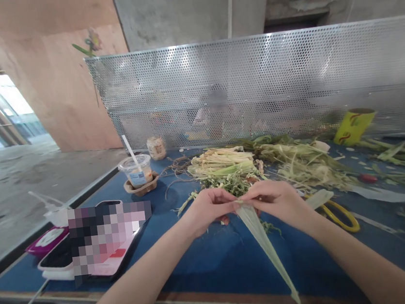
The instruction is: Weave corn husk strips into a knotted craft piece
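Note:
A pale green strip of corn husk [263, 240] hangs from my fingertips, its narrow end pointing down and right toward the table's front edge. My left hand [209, 210] pinches its upper end between thumb and fingers. On the other side of that same end, my right hand [281, 202] is closed in a pinch too, almost touching the left. Just behind the hands lies a clump of dry green sprigs [222, 183], partly hidden by them. Farther back is a bundle of pale husk strips [221, 159]. Yellow-handled scissors [343, 219] lie beside my right wrist, partly covered.
Loose husks [298, 160] spread over the blue tabletop [201, 269] at the back right, near a yellow tube [353, 126]. On the left stand a drink cup with a straw [137, 171], a jar [156, 148] and phones [56, 251]. A perforated metal screen [253, 87] borders the back.

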A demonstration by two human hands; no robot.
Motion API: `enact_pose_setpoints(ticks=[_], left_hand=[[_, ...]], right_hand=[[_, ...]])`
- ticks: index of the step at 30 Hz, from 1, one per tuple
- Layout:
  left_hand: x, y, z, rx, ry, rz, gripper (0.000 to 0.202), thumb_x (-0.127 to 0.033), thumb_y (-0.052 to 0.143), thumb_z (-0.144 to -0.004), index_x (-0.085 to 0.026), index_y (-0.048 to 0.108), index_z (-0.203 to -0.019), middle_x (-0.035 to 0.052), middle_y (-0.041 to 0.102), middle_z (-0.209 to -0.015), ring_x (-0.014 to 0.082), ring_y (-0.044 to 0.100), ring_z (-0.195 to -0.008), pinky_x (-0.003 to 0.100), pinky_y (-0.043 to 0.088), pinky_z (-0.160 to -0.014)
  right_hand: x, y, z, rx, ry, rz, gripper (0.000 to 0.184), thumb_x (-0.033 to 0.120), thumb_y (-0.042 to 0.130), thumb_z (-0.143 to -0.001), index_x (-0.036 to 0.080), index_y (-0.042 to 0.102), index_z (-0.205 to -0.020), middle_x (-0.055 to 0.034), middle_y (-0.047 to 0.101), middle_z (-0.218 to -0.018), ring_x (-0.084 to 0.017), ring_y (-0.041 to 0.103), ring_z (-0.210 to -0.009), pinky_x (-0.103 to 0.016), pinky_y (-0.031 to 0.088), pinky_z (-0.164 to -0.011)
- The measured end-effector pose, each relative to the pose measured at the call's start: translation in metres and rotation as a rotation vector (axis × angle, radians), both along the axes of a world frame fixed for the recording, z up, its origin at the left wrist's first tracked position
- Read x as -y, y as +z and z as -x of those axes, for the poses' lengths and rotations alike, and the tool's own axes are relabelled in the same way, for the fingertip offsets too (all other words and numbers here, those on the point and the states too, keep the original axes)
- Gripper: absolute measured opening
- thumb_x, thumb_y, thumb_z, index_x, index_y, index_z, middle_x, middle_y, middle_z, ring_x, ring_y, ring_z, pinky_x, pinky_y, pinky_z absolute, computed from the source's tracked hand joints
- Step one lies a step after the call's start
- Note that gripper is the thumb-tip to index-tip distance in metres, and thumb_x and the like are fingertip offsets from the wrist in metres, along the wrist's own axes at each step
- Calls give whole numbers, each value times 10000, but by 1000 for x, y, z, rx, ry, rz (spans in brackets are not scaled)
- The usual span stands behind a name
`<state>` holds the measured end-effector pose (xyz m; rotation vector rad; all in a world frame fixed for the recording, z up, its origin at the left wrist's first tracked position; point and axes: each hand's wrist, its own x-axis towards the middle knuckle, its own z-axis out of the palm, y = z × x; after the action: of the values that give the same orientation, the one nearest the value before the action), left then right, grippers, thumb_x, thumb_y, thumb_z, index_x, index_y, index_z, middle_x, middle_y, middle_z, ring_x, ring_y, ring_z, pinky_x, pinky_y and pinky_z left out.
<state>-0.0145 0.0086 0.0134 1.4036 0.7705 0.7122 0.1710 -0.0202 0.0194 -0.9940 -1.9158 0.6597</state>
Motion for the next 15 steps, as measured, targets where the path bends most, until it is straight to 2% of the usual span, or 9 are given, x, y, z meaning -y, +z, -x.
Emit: enact_pose_setpoints(ticks=[2,4,6,10,15], left_hand=[[1,2,-1,31,-15,92,265,-315,713,-585,-109,599,-707,-4,590,-585,51,492,-444,186,383,-429],[2,3,-1,72,-5,140,267,-329,711,-585,-107,596,-680,2,582,-576,62,506,-488,182,393,-435],[2,3,-2,95,21,126,262,-332,707,-591,-110,595,-674,1,577,-578,66,511,-505,186,403,-445],[-1,-2,-1,38,81,-45,248,-324,695,-608,-123,604,-723,-16,573,-583,55,495,-444,205,406,-454],[-1,-4,2,-24,92,-234,241,-327,673,-633,-129,627,-762,-14,573,-582,55,492,-449,197,407,-466]], right_hand=[[1,0,0,34,6,-128,119,216,570,-744,207,685,-771,-39,644,-705,-134,604,-633,-241,498,-546],[0,-1,0,9,19,-117,115,219,572,-743,203,685,-761,-49,642,-727,-141,605,-659,-238,501,-534],[-2,-2,-1,-51,33,0,112,247,585,-735,204,684,-768,-48,630,-754,-133,603,-641,-227,508,-508],[-7,-3,-2,-153,68,228,127,274,645,-682,216,683,-788,-26,620,-784,-129,609,-671,-221,523,-556],[-10,-5,-1,-244,44,381,130,286,660,-665,196,668,-759,-7,646,-705,-124,617,-647,-231,520,-601]])
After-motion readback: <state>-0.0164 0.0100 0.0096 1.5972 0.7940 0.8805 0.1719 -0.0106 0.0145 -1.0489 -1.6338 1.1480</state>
